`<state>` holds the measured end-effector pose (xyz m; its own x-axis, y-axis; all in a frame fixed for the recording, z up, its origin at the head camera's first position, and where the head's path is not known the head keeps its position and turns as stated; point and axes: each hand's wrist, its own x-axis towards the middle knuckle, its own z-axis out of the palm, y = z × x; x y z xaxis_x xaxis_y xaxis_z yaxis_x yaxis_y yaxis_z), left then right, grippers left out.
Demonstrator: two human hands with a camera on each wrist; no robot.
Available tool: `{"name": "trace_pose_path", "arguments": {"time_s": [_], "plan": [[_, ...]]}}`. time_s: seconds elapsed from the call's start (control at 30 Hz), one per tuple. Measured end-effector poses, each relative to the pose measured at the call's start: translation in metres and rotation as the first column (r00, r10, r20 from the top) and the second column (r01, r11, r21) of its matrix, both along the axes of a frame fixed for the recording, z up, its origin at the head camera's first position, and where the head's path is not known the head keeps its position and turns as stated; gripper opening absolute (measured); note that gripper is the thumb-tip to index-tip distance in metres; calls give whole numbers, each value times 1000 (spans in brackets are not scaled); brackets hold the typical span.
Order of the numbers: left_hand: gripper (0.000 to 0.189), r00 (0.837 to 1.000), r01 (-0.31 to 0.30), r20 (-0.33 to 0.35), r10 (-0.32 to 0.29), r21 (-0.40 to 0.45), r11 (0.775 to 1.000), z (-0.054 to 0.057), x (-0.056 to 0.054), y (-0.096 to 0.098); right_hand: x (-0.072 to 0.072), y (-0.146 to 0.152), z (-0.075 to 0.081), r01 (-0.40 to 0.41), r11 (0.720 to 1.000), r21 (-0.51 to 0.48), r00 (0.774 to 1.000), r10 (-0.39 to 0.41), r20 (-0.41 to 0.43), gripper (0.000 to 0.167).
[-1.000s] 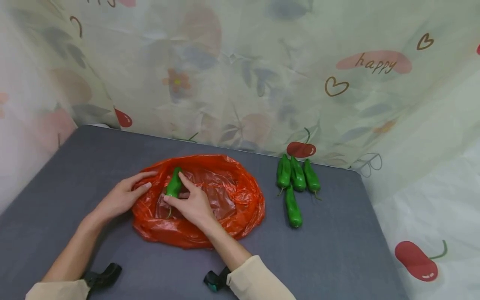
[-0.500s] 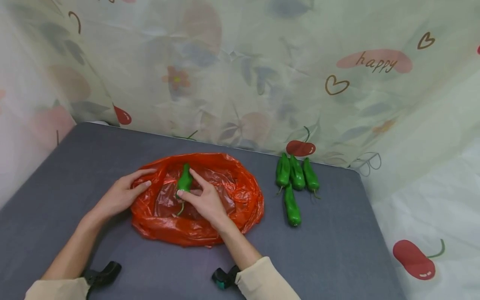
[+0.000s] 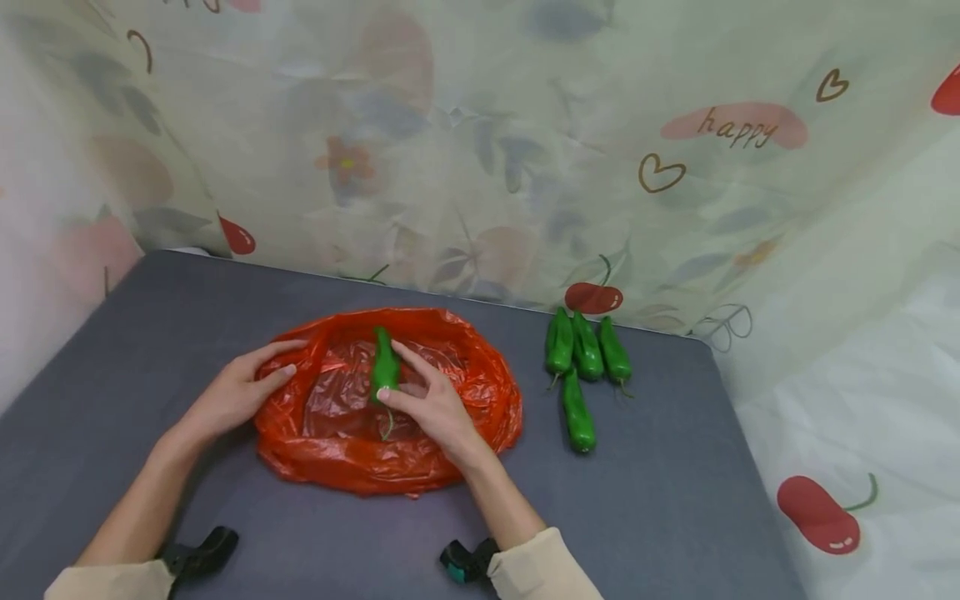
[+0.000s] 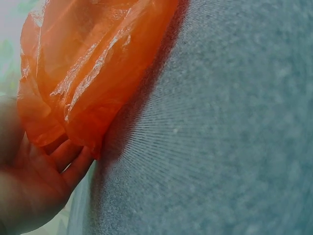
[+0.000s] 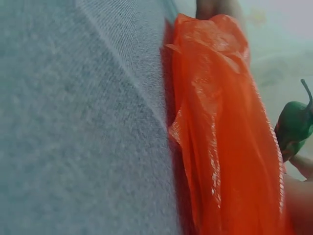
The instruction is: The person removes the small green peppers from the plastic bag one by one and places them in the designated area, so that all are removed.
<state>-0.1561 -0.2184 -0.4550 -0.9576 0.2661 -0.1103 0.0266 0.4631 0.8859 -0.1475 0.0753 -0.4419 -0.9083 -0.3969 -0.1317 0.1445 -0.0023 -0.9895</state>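
An orange-red plastic bag (image 3: 352,462) lies with its mouth spread wide on the grey table. At its left side my left hand (image 3: 232,396) holds the rim, thumb on the near part and fingers against the outside. In the left wrist view, the left hand's fingers (image 4: 73,159) lie partly behind the plastic bag (image 4: 98,63). Over the bag's mouth, my right hand (image 3: 435,412) pinches a green pepper (image 3: 386,367) between thumb and fingers, its stem toward me. The right wrist view shows this pepper (image 5: 295,122) above the bag's rim (image 5: 220,132).
Several more green peppers (image 3: 587,350) lie on the table (image 3: 660,467) to the right of the bag, one (image 3: 577,412) nearer than the others. A patterned curtain (image 3: 465,150) hangs behind the table's far edge. Black wrist-worn devices (image 3: 201,552) sit near both sleeves.
My right hand has moved to the right over the bag with the pepper still pinched. The left hand stays at the bag's left rim. The view has shifted slightly.
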Motion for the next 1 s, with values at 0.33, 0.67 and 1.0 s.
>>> {"name": "trace_pose_path", "arguments": {"time_s": [0.33, 0.67, 1.0], "plan": [[53, 1000, -3, 24, 3, 5, 1000, -1, 2, -1, 4, 19, 3, 2, 1000, -24, 999, -3, -40, 70], [54, 1000, -5, 28, 5, 2, 1000, -1, 1, -2, 3, 38, 3, 32, 999, -14, 998, -33, -55, 69], [53, 1000, 0, 14, 0, -22, 1000, 2, -1, 0, 8, 63, 9, 52, 998, 20, 994, -50, -95, 65]]}}
